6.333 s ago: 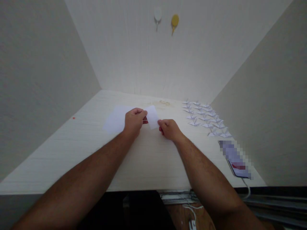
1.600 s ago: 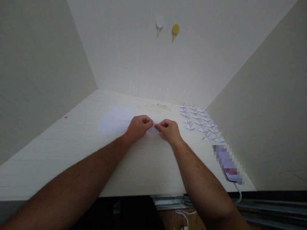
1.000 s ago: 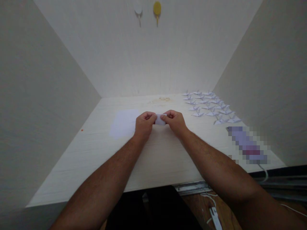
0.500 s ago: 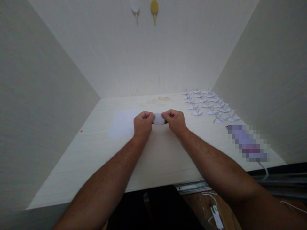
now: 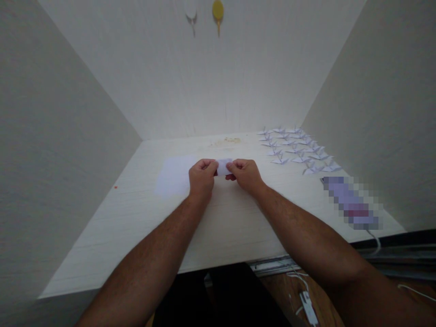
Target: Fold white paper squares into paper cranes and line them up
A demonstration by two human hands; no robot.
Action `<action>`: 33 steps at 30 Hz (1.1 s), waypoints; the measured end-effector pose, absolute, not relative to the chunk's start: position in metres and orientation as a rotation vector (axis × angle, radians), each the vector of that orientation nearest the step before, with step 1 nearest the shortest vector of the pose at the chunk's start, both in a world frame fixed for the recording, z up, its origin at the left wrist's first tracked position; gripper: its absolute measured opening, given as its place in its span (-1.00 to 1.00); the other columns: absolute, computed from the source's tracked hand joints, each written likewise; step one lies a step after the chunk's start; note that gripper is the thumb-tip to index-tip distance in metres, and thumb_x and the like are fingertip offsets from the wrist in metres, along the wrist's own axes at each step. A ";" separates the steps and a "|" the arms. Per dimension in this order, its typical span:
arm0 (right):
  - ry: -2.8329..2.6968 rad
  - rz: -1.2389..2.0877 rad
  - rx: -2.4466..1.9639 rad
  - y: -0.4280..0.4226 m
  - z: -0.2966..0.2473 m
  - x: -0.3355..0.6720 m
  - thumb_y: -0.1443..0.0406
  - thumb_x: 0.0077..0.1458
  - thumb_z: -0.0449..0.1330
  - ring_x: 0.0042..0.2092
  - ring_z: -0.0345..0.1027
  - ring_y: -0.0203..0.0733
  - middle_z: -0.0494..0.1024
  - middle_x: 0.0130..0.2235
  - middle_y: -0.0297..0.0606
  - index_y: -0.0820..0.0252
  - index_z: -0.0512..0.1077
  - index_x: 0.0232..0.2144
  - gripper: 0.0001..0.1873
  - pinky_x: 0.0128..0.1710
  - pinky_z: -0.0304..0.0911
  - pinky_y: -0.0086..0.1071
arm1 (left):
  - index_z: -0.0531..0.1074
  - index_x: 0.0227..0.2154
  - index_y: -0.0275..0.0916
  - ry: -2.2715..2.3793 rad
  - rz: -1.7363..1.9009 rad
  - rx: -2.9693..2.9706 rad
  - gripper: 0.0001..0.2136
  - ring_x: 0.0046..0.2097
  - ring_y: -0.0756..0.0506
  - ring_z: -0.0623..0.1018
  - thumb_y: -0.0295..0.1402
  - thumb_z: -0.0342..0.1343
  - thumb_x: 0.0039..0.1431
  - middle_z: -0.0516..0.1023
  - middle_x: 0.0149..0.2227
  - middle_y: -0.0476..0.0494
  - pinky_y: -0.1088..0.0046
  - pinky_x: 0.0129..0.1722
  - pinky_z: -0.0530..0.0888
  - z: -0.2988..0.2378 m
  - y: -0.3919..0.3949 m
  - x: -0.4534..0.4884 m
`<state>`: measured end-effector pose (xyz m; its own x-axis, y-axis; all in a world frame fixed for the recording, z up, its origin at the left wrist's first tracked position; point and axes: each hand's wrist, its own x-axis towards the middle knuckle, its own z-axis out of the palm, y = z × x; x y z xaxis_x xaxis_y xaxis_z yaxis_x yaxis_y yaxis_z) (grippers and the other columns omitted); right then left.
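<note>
A small white piece of paper (image 5: 223,166) is held up over the middle of the white table (image 5: 235,227). My left hand (image 5: 202,176) pinches its left edge between thumb and fingers. At its right side, my right hand (image 5: 245,174) grips it with the thumb lying on the near face. My fingers behind the paper are partly hidden. Left of my left hand, white paper sheets (image 5: 172,175) lie flat on the table, partly covered by that hand.
Several folded white paper cranes (image 5: 294,145) stand in rows at the back right. A pixelated phone-like object (image 5: 350,202) with a white cable (image 5: 376,243) lies near the right edge. A tiny orange speck (image 5: 116,187) is at the left. A white power strip (image 5: 308,309) rests on the floor.
My right thumb has slid left across the paper, and my right hand has shifted slightly left. Less of the paper shows between my hands.
</note>
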<state>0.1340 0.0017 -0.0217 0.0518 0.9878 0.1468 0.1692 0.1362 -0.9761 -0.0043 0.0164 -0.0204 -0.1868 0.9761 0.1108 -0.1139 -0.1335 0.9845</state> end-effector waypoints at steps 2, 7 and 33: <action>-1.369 1.042 -1.228 0.001 -0.022 0.133 0.18 0.12 0.19 -0.55 0.42 -0.31 0.57 -0.54 -0.25 0.24 0.52 -0.48 -0.74 -0.54 0.30 -0.47 | 0.43 -0.51 -0.27 1.172 1.505 1.060 -0.87 -0.48 0.05 0.39 -0.33 0.22 -0.10 0.40 -0.53 0.03 0.47 -0.41 0.43 -0.019 0.017 -0.005; -1.386 1.001 -1.268 0.001 -0.023 0.133 0.23 0.13 0.15 -0.56 0.40 -0.32 0.55 -0.56 -0.27 0.22 0.47 -0.57 -0.72 -0.55 0.30 -0.46 | 0.39 -0.52 -0.25 1.153 1.510 1.017 -0.87 -0.48 0.05 0.38 -0.33 0.21 -0.11 0.38 -0.53 0.04 0.47 -0.41 0.42 -0.016 0.017 -0.005; -1.825 0.983 -1.253 -0.004 -0.017 0.140 0.21 0.21 0.09 -0.59 0.19 -0.42 0.38 -0.66 -0.42 0.25 0.44 -0.61 -0.61 -0.48 0.09 -0.48 | 0.50 -0.58 -0.29 1.135 1.187 1.228 -0.81 -0.55 0.02 0.40 -0.31 0.35 -0.26 0.50 -0.58 -0.04 0.48 -0.53 0.31 -0.011 0.021 -0.017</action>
<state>0.1398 -0.0039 -0.0170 -0.2830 0.9504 0.1288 0.4155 0.2425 -0.8767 -0.0174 0.0213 -0.0109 0.0628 0.9979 0.0154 -0.0294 -0.0136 0.9995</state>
